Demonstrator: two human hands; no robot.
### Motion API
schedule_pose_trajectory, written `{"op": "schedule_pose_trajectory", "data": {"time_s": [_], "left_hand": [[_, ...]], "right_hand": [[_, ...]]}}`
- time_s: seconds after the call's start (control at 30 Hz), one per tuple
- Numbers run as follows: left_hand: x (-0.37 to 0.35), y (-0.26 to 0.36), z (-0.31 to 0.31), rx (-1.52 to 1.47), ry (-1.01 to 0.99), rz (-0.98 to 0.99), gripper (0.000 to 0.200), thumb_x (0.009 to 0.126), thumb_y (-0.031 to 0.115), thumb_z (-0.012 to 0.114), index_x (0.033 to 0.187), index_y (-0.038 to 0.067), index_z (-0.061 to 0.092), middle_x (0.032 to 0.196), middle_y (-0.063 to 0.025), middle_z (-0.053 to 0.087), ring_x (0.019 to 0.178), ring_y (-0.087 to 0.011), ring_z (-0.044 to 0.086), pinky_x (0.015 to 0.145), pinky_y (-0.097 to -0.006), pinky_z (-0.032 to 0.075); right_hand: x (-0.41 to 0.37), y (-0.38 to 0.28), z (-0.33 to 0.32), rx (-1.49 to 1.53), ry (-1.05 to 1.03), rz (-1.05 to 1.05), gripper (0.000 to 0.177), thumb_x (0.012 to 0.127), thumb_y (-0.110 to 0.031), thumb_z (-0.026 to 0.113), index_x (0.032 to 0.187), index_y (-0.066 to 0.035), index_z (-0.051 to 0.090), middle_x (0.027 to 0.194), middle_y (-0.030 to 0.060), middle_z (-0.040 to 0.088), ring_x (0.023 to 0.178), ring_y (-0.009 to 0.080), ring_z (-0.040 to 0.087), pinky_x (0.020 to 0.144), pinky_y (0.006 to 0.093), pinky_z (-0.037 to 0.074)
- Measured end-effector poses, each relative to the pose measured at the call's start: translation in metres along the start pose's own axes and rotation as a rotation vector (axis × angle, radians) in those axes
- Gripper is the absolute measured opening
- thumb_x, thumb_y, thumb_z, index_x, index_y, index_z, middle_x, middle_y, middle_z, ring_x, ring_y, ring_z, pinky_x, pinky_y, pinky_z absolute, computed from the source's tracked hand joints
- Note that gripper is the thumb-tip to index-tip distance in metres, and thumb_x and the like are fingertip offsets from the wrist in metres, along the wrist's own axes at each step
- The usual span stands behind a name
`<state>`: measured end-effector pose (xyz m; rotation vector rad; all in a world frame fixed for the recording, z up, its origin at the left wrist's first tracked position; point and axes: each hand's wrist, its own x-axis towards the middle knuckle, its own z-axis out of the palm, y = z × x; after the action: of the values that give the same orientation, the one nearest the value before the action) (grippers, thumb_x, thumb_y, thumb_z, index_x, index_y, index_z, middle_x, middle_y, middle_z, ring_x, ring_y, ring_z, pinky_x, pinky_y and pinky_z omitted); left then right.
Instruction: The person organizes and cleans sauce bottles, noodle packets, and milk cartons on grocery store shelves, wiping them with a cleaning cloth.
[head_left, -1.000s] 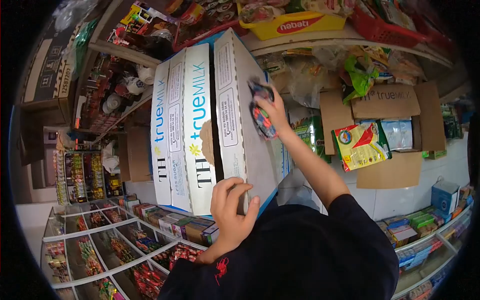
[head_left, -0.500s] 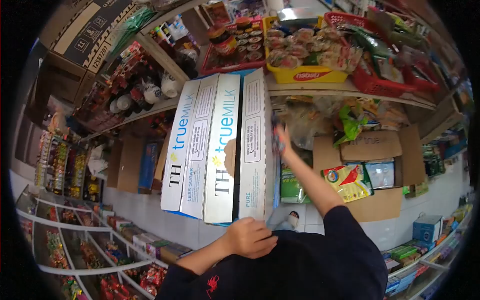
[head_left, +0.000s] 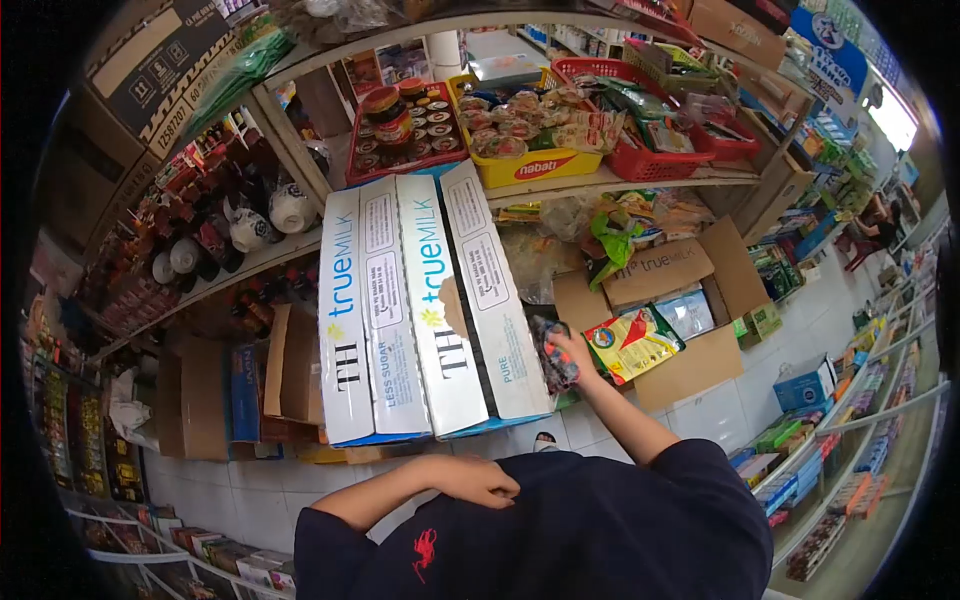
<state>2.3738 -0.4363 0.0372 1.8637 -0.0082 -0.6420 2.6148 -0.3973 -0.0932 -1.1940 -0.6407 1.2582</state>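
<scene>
My right hand (head_left: 568,355) is closed around a dark bundle with red patches (head_left: 553,350), perhaps a cloth, against the right side of the white milk cartons. My left hand (head_left: 482,484) rests by the front of my dark shirt (head_left: 560,530), fingers curled together, with nothing visible in it. Two long white TH true MILK cartons stand side by side: a less sugar one (head_left: 345,300) on the left and a pure one (head_left: 500,320) on the right, its top split by a dark gap. A ragged brown patch shows on the pure carton.
Behind the cartons, a shelf holds a red basket of jars (head_left: 408,130), a yellow nabati tray (head_left: 540,168) and a red basket (head_left: 650,165). An open cardboard box (head_left: 700,375) with a yellow packet (head_left: 632,343) stands at the right. Bottles and cups line the left shelf.
My right hand has moved down along the cartons' right side, toward my body, with the dark bundle. My left hand has drawn back from the cartons' front edge. The view has turned.
</scene>
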Motion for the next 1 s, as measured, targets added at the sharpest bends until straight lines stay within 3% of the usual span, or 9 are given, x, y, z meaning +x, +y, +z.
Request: {"op": "schedule_pose_trajectory", "data": {"time_s": [0.13, 0.2, 0.33, 0.47, 0.53, 0.6, 0.63, 0.7, 1.0], "left_hand": [[-0.010, -0.004, 0.006, 0.048, 0.016, 0.141, 0.026, 0.087, 0.022, 0.042, 0.074, 0.000, 0.038, 0.063, -0.0163, 0.043, 0.058, -0.0283, 0.044, 0.057, -0.0381, 0.035], [-0.023, 0.000, 0.002, 0.123, 0.022, 0.113, 0.027, 0.087, 0.024, 0.042, 0.074, 0.000, 0.039, 0.065, -0.0161, 0.045, 0.060, -0.0302, 0.047, 0.057, -0.0388, 0.036], [-0.047, 0.001, 0.004, 0.305, 0.161, 0.062, 0.027, 0.089, 0.027, 0.039, 0.076, 0.003, 0.044, 0.069, -0.0143, 0.049, 0.066, -0.0335, 0.051, 0.056, -0.0405, 0.039], [-0.044, 0.047, 0.003, 0.477, 0.286, 0.023, 0.028, 0.089, 0.030, 0.040, 0.077, 0.006, 0.046, 0.069, -0.0116, 0.052, 0.070, -0.0300, 0.055, 0.063, -0.0397, 0.045], [-0.036, 0.071, -0.004, 0.471, 0.609, 0.254, 0.030, 0.088, 0.033, 0.042, 0.079, 0.005, 0.046, 0.077, -0.0114, 0.053, 0.075, -0.0282, 0.055, 0.062, -0.0390, 0.045], [-0.017, 0.102, -0.005, 0.495, 0.595, 0.532, 0.030, 0.087, 0.033, 0.044, 0.083, 0.004, 0.045, 0.085, -0.0128, 0.052, 0.081, -0.0288, 0.054, 0.064, -0.0392, 0.045], [-0.010, 0.117, -0.006, 0.495, 0.609, 0.530, 0.030, 0.087, 0.033, 0.044, 0.083, 0.004, 0.045, 0.085, -0.0128, 0.052, 0.081, -0.0288, 0.054, 0.064, -0.0392, 0.045], [-0.001, 0.140, -0.008, 0.556, 0.285, 0.388, 0.029, 0.087, 0.032, 0.044, 0.087, 0.002, 0.044, 0.088, -0.0146, 0.050, 0.084, -0.0307, 0.052, 0.068, -0.0405, 0.044], [0.025, 0.138, 0.002, 0.485, 0.242, 0.538, 0.021, 0.083, 0.021, 0.044, 0.079, 0.000, 0.045, 0.077, -0.0150, 0.052, 0.070, -0.0328, 0.055, 0.058, -0.0420, 0.044]], "right_hand": [[-0.009, -0.048, 0.011, 0.017, 0.037, -0.108, 0.019, 0.077, -0.012, 0.059, 0.093, -0.002, 0.056, 0.082, 0.0008, 0.057, 0.072, 0.0097, 0.053, 0.067, 0.0231, 0.042], [-0.017, -0.063, 0.018, -0.105, 0.015, -0.255, 0.019, 0.077, -0.012, 0.058, 0.093, -0.002, 0.056, 0.082, -0.0001, 0.056, 0.074, 0.0083, 0.051, 0.069, 0.0224, 0.041], [-0.040, -0.080, 0.028, -0.162, -0.010, -0.234, 0.020, 0.077, -0.011, 0.057, 0.094, -0.001, 0.057, 0.083, -0.0003, 0.057, 0.074, 0.0080, 0.050, 0.070, 0.0219, 0.041], [-0.061, -0.109, 0.028, -0.120, 0.003, -0.195, 0.022, 0.076, -0.011, 0.057, 0.095, 0.000, 0.056, 0.084, 0.0010, 0.058, 0.075, 0.0085, 0.051, 0.070, 0.0217, 0.041], [-0.074, -0.128, 0.028, -0.150, -0.009, -0.216, 0.023, 0.075, -0.011, 0.057, 0.095, 0.000, 0.056, 0.085, 0.0017, 0.058, 0.075, 0.0084, 0.052, 0.070, 0.0219, 0.041], [-0.091, -0.150, 0.035, -0.181, -0.026, -0.265, 0.023, 0.075, -0.011, 0.057, 0.095, 0.001, 0.056, 0.085, 0.0020, 0.058, 0.075, 0.0083, 0.052, 0.070, 0.0226, 0.041], [-0.096, -0.158, 0.034, -0.223, -0.024, -0.267, 0.025, 0.074, -0.011, 0.056, 0.096, 0.001, 0.055, 0.084, 0.0023, 0.058, 0.075, 0.0086, 0.052, 0.070, 0.0232, 0.041], [-0.107, -0.173, 0.035, -0.258, -0.067, -0.295, 0.027, 0.074, -0.011, 0.057, 0.097, 0.001, 0.054, 0.085, 0.0029, 0.058, 0.076, 0.0093, 0.052, 0.070, 0.0235, 0.041], [-0.135, -0.183, 0.022, -0.402, -0.161, -0.348, 0.037, 0.067, -0.009, 0.058, 0.101, 0.003, 0.053, 0.091, 0.0057, 0.057, 0.084, 0.0121, 0.052, 0.077, 0.0246, 0.040]]}}
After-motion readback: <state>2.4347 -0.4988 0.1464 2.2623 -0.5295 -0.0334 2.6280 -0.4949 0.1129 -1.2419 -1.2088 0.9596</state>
